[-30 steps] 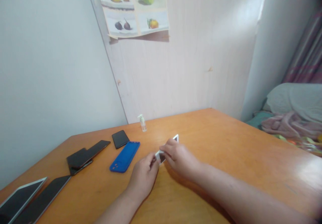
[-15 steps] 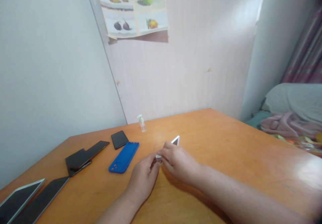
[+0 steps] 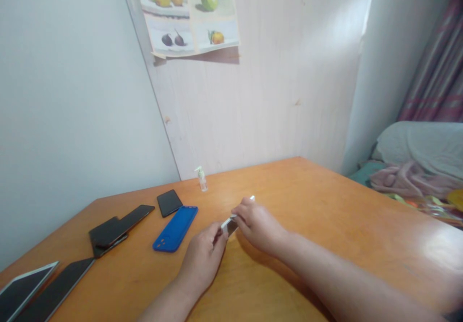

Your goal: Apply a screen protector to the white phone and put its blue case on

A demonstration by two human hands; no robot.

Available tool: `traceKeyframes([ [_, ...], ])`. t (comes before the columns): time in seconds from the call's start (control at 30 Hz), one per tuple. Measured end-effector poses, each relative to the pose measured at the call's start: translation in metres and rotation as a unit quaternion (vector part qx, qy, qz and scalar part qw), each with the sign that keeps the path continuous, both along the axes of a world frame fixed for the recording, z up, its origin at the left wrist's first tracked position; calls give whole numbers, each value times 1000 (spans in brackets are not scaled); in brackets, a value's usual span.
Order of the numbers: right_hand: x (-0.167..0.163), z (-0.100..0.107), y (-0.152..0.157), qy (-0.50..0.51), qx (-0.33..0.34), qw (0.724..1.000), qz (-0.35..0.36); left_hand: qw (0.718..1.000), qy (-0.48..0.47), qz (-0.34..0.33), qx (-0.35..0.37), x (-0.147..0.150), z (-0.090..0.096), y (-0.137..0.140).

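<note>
Between my two hands is a white-edged phone (image 3: 231, 226) with a dark face, tilted above the table and largely covered by my fingers. My left hand (image 3: 204, 254) pinches its near end between thumb and fingers. Farther along, my right hand (image 3: 258, 225) is closed around the phone, and a small white corner shows beyond the knuckles. To the left of my hands lies a blue phone case (image 3: 176, 229), its open side up, with camera cutouts at the near end.
On the wooden table (image 3: 325, 216), a small dark device (image 3: 169, 203) touches the case's far end. A clear pump bottle (image 3: 202, 179) stands near the back edge. Stacked dark phones (image 3: 119, 228), a long dark device (image 3: 60, 288) and a white-framed tablet (image 3: 25, 286) lie left.
My right hand has shifted slightly along the phone, away from my left. More of the phone's white edge and dark face now shows between them. The view has moved slightly.
</note>
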State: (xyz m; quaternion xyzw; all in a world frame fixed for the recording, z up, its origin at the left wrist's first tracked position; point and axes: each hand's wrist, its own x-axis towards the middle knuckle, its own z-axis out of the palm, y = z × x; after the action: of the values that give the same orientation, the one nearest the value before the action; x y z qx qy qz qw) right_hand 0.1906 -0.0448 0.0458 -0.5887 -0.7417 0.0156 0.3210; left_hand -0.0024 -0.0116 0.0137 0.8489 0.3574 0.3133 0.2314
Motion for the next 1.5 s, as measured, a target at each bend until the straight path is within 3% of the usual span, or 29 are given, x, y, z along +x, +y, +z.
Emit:
traceKeyframes([
  [0.1,5,-2,5,19,-1,1000,-2,1000,-5,3,-6,0,1,0],
  [0.27,49,-3,25,111,20,986,-121,1000,-14,8,-22,1,2,1],
  [0.4,64,-2,33,209,39,964,-159,999,-35,14,-34,0,1,3],
  [0.47,62,-2,35,283,34,945,-157,999,-39,12,-35,0,0,3],
  [0.6,51,-7,38,457,23,883,-103,999,-42,8,-33,1,-2,4],
  [0.7,49,-15,41,416,26,905,-88,999,-42,6,-34,0,-2,4],
  [0.83,49,-20,40,255,45,961,-96,999,-35,10,-33,0,-1,4],
  [0.93,46,-17,35,168,54,979,-99,999,-35,11,-31,1,0,3],
  [1.13,49,-15,32,107,57,990,-78,999,-36,16,-26,1,0,2],
  [1.3,60,-12,35,135,85,975,-155,999,-37,9,-36,0,1,3],
  [1.5,53,-13,33,134,69,982,-112,998,-44,8,-41,1,2,2],
])
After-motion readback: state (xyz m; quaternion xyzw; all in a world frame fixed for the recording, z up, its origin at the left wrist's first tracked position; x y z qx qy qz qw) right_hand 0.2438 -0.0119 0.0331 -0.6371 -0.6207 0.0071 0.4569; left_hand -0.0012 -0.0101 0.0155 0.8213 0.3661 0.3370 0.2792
